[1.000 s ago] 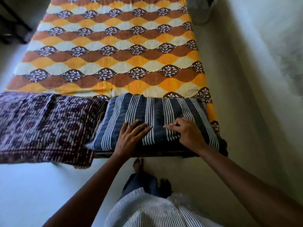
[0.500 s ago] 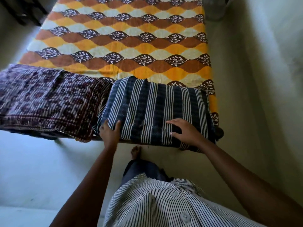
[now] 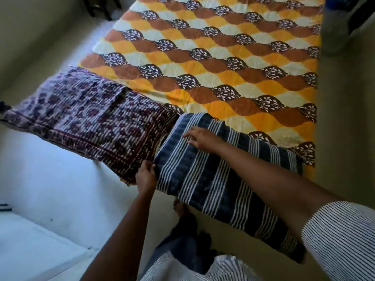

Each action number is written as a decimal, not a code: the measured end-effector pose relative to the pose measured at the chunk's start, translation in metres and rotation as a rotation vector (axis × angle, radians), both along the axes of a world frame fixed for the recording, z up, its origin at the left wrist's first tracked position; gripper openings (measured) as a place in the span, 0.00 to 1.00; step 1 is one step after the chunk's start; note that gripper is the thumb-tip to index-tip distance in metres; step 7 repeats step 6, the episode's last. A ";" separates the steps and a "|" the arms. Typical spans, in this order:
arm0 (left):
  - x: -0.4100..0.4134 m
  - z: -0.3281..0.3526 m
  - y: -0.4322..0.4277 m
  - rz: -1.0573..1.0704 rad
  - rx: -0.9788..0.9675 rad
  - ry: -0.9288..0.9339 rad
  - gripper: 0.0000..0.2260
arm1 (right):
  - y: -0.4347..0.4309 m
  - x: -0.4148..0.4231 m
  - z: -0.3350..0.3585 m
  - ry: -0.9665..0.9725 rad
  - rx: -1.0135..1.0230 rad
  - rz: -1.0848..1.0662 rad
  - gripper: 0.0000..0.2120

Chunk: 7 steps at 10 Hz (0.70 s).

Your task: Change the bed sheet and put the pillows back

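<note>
The left hand [image 3: 145, 176] gripped a corner of the striped pillow [image 3: 213, 183]. The right hand [image 3: 204, 139] rested on top, fingers loosely spread.

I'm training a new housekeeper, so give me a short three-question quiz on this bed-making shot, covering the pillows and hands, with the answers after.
1. Fill in: on the orange sheet, the maroon patterned pillow lies to the navy striped pillow's ___, as the person sees it.
2. The right hand rests on: A) the maroon patterned pillow; B) the navy striped pillow; C) the orange sheet.
3. True or false: the left hand lies flat on the orange sheet's middle.
Key: 1 left; 2 B; 3 false, it grips the navy striped pillow's corner.
</note>
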State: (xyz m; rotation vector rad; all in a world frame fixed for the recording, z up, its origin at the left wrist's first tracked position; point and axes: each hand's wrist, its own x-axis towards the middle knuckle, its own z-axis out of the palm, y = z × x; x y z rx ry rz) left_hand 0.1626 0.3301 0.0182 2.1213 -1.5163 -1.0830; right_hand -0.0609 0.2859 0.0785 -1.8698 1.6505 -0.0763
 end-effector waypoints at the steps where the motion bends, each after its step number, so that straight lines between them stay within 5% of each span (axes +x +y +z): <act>1: 0.009 -0.001 -0.007 0.121 -0.016 0.067 0.08 | -0.059 0.023 -0.030 0.267 0.147 0.311 0.22; 3: 0.010 -0.005 -0.009 0.127 0.008 0.084 0.08 | -0.081 0.047 -0.043 0.346 0.065 0.462 0.06; 5: 0.012 0.006 -0.014 0.145 -0.145 0.072 0.06 | -0.090 0.041 -0.051 0.075 -0.234 0.194 0.08; 6: 0.022 0.004 -0.021 0.091 0.045 0.075 0.07 | -0.074 0.045 -0.064 0.005 0.053 0.041 0.10; 7: 0.022 0.004 -0.021 0.091 0.045 0.075 0.07 | -0.074 0.045 -0.064 0.005 0.053 0.041 0.10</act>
